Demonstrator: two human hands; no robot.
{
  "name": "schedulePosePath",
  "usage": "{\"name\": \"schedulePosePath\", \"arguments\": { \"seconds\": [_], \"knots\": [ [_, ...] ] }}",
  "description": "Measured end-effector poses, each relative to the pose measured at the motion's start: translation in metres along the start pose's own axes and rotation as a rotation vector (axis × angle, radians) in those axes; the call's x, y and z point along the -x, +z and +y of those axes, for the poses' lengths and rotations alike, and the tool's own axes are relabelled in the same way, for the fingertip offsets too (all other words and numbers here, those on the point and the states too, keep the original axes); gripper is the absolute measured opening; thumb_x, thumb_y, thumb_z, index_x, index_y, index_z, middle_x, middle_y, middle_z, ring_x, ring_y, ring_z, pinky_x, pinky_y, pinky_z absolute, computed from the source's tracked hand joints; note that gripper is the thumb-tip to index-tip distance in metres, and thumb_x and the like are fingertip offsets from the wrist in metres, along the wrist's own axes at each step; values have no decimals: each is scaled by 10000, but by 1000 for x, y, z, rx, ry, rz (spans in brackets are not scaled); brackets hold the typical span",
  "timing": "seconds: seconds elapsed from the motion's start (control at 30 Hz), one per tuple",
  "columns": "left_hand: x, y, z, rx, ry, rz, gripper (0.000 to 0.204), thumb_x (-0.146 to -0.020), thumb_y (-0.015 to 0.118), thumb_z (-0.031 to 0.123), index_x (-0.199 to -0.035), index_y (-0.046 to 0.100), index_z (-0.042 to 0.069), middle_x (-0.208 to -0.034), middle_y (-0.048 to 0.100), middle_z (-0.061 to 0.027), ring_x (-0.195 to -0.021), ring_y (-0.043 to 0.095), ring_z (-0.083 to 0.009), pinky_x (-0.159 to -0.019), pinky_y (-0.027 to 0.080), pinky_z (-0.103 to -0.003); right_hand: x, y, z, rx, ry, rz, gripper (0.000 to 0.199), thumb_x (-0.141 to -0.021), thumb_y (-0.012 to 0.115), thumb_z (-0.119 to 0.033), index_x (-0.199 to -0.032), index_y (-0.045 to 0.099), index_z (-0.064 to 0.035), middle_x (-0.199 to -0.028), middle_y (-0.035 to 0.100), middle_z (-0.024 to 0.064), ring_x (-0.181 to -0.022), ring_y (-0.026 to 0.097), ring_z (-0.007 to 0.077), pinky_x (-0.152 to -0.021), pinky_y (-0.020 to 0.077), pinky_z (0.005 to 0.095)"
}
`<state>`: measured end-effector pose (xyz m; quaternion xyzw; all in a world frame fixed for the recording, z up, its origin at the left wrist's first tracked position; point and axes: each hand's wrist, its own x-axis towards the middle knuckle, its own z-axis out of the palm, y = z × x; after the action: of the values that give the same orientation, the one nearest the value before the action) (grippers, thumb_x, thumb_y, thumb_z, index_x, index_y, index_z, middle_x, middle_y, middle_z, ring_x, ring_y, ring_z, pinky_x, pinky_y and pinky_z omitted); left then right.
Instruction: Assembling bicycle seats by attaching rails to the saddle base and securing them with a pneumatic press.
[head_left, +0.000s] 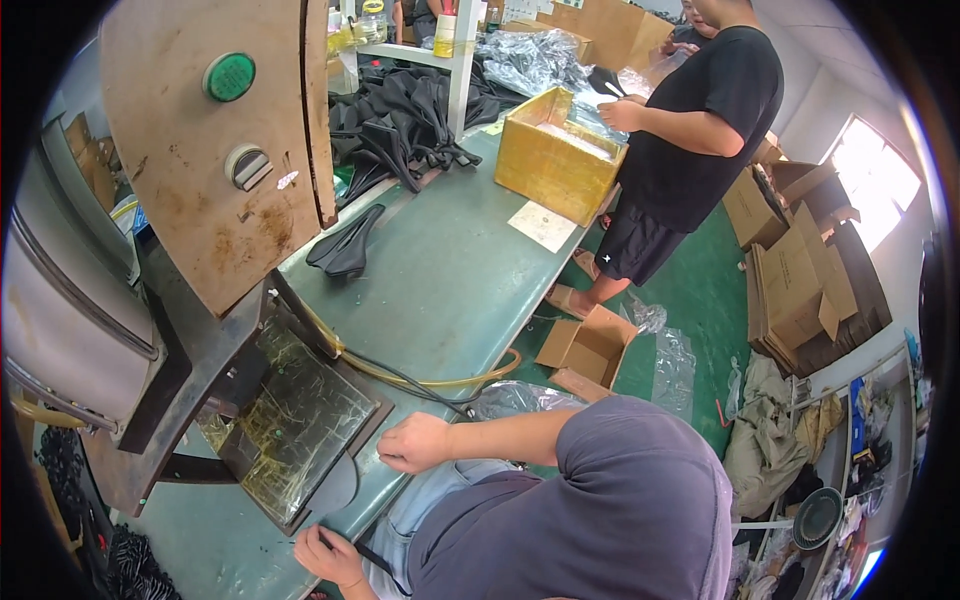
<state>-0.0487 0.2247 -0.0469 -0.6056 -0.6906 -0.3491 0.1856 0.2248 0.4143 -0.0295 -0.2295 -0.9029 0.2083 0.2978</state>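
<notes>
- At far left stands a big machine (pixel 215 150), seemingly a press, with a tan panel carrying a round green button and a dial.
- Low on the machine, a dark, flat plate (pixel 285 440) faces a seated person. I take the step in hand to be setting something at this plate or taking it away; I cannot tell which. The next move would seem to call for fingers well clear of the machine.
- Just below the machine's plate corner is the person's left hand (pixel 330 558), fingers bent; I cannot tell whether it grasps anything.
- Between the hands, at the machine's plate edge, lies a grey piece (pixel 336 487): smooth, thin-looking, with a rounded outer end. The rest is hidden, or ends at the plate.
- Behind the machine's plate, on the green worktop (pixel 430 290), sits a glossy black saddle-shaped piece (pixel 348 243), narrow-nosed; a heap of similar black pieces (pixel 400 120) lies beyond.
- Right of the machine's plate, the right hand (pixel 415 443) is loosely curled, nothing visible in it.
- Farther right of the machine, a yellow box (pixel 545 170) stands beside a co-worker (pixel 710 110) in black.
</notes>
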Motion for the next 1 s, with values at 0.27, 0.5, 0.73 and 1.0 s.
{"name": "schedulePosePath", "arguments": {
  "seconds": [0.27,0.5,0.73,1.0],
  "knots": [
    [-5,-2,2,-15,29,20,142,-916,658,-33,-1057,662,-15,-1022,642,-180,-886,611,-394,-791,469,-485,-1,0,1,14,-1,-12,195,-914,680,-220,-820,568,-92,-752,621,92,-667,667,350,-566,538,476],
    [-3,0,1,5,35,13,188,-891,664,-31,-1077,655,-5,-1030,644,-173,-886,612,-395,-795,467,-493,-1,-4,0,62,-20,14,149,-898,713,-183,-831,604,-106,-751,612,63,-662,669,301,-551,537,425],
    [13,-9,34,344,334,-333,232,-879,705,11,-1102,684,69,-1024,680,-119,-892,653,-359,-786,499,-481,0,-1,2,38,7,-13,199,-919,685,-230,-824,572,-97,-768,636,83,-673,676,341,-571,547,464],
    [29,71,70,508,71,-837,285,-938,713,161,-1197,709,42,-1161,733,-206,-1049,700,-428,-944,541,-516,1,2,3,7,19,-6,187,-914,688,-229,-830,586,-97,-760,640,87,-675,676,346,-579,547,471]
  ]
}}
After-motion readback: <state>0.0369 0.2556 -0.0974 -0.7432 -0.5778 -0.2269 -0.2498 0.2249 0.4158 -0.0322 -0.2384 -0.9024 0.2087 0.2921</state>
